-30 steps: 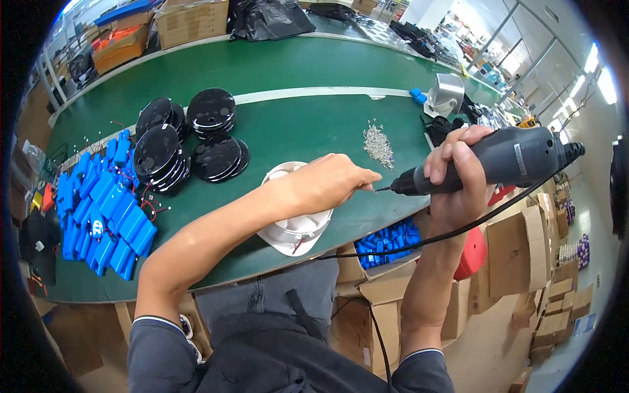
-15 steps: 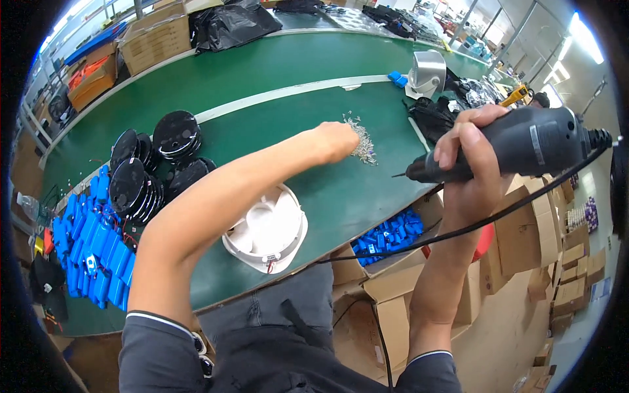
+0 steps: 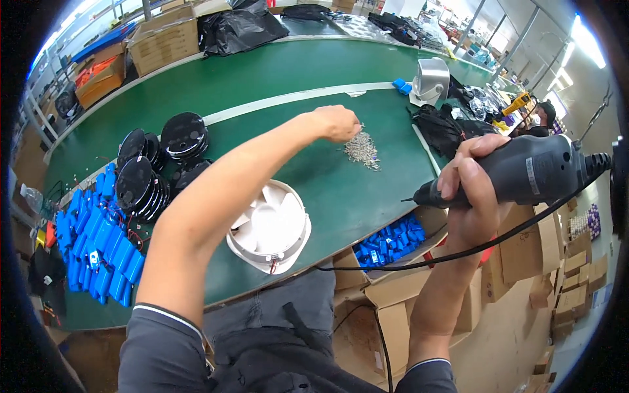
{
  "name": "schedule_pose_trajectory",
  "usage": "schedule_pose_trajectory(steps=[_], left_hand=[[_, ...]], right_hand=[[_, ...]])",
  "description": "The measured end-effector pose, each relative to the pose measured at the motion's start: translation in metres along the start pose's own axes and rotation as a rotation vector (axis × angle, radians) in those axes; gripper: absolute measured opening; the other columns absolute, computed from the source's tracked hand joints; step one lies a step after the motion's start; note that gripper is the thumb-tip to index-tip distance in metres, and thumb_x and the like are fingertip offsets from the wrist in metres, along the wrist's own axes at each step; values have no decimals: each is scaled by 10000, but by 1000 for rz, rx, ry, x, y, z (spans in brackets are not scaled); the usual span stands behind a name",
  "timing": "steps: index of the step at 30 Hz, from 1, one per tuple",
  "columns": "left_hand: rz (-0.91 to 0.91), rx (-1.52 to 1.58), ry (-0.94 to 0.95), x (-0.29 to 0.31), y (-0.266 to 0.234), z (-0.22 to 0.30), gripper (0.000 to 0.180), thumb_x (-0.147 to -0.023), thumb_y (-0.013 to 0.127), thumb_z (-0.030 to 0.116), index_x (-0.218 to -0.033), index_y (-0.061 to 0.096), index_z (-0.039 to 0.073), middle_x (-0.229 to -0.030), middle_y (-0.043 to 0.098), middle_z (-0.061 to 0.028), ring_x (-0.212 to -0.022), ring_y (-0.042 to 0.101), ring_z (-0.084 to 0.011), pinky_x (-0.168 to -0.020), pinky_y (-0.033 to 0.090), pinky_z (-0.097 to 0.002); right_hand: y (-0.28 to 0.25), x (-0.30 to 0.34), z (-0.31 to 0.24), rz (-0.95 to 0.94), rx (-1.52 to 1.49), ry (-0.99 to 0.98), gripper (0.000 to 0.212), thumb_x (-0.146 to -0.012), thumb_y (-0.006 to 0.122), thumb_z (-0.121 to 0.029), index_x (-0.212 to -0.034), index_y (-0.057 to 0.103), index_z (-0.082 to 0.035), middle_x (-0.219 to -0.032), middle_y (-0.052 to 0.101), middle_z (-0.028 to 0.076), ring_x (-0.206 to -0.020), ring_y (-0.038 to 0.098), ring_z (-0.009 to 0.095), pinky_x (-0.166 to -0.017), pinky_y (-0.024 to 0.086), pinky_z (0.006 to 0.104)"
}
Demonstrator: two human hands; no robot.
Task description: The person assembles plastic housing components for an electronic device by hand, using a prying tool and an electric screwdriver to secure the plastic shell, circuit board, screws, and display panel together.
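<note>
My left hand [image 3: 337, 123] hovers at the upper left edge of a loose pile of small silvery screws [image 3: 363, 149] on the green tabletop. Its fingers are drawn together, and whatever is between them is too small to make out. An electric screwdriver [image 3: 534, 167], dark grey with a thin bit pointing left, is gripped in my right hand [image 3: 477, 173] above the table's right edge. Below my left forearm sits a round white plastic housing [image 3: 272, 226], its open hollow inside facing up and a short red wire at its near rim.
Blue-wrapped battery packs [image 3: 98, 245] lie heaped at the left, beside stacked black discs [image 3: 185, 134]. A cardboard box of blue packs [image 3: 391, 241] stands below the table's front edge. The screwdriver's black cable [image 3: 419, 261] crosses over it. A silver-white lamp-like unit [image 3: 431, 80] stands far right.
My left hand has drawn back slightly to the upper left, so more of the screw pile shows. The screwdriver sits a little lower in view, still in my right hand.
</note>
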State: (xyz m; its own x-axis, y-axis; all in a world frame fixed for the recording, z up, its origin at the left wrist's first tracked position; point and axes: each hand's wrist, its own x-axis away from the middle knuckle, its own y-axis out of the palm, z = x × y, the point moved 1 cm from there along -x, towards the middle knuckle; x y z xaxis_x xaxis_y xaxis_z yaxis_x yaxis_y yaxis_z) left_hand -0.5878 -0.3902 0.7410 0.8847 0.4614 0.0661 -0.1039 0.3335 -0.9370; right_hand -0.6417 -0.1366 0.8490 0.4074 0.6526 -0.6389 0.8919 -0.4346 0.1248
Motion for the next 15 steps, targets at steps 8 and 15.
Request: schedule_pose_trajectory(steps=[8, 15], left_hand=[[-84, 228, 378, 133, -16, -19, 812, -797, 681, 487, -1431, 371, 88, -1405, 416, -249, -1303, 410, -365, -1101, 313, -440], [-126, -36, 290, 218, 1, 9, 1047, -691, 715, 612, -1448, 281, 36, -1429, 299, -322, -1314, 320, -480, -1062, 318, -526]], right_hand=[[-2, 18, -2, -117, 50, -14, 277, -789, 577, -80, -1026, 448, -18, -810, 489, 110, -487, 449, 121, -509, 423, 254], [20, 28, 9, -296, -188, 60, 314, -793, 615, -110, -1030, 421, -41, -838, 489, 99, -472, 437, 119, -488, 423, 259]])
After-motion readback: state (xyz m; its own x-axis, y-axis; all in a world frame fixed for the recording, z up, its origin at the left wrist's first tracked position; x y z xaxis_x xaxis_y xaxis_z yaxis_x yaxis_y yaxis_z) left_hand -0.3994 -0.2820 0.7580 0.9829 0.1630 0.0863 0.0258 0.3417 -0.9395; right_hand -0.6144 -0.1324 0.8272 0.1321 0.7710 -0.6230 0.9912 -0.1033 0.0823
